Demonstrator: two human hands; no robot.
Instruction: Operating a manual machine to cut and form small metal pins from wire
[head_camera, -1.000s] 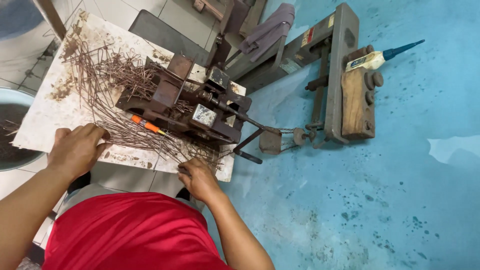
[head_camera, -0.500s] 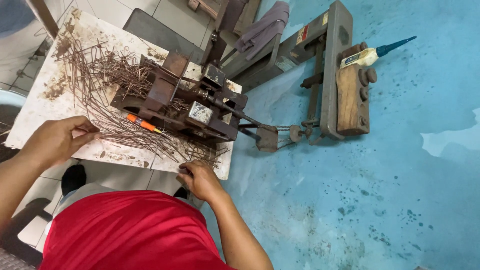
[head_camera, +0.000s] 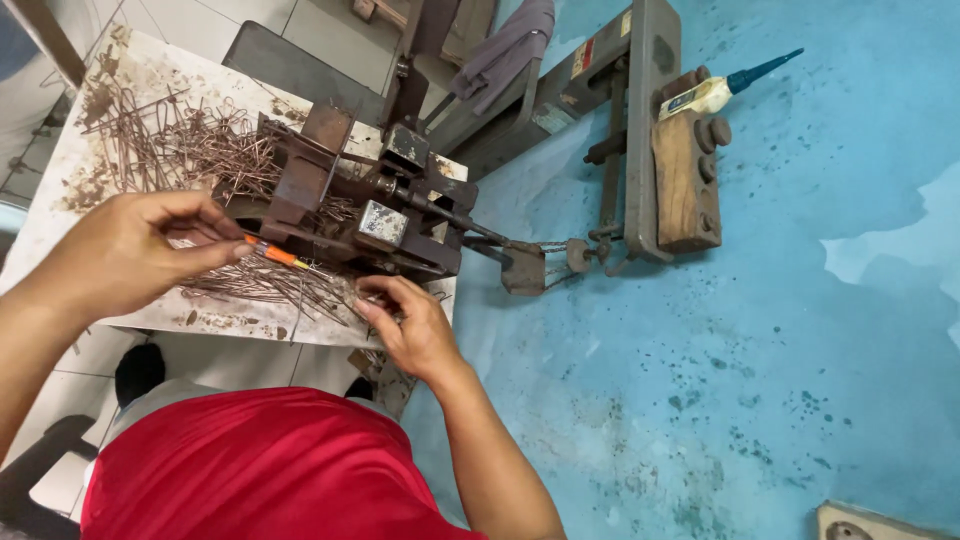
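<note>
Since a moment ago the left hand (head_camera: 125, 250) has lifted off the white board (head_camera: 60, 215) at the left of the frame; its fingers now pinch together on what seems a thin wire beside the orange-handled tool (head_camera: 270, 251). The right hand (head_camera: 405, 320), lower centre, stays at the rusty bending jig (head_camera: 350, 205), fingers curled around bent wires (head_camera: 290, 285). Loose wires (head_camera: 190, 145) lie heaped upper left.

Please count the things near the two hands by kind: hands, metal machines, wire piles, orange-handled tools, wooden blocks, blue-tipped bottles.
Hands: 2, left hand and right hand
Rusty metal machine: 1
Pile of wire pieces: 1
Orange-handled tool: 1
Wooden block: 1
Blue-tipped bottle: 1
Total: 7
</note>
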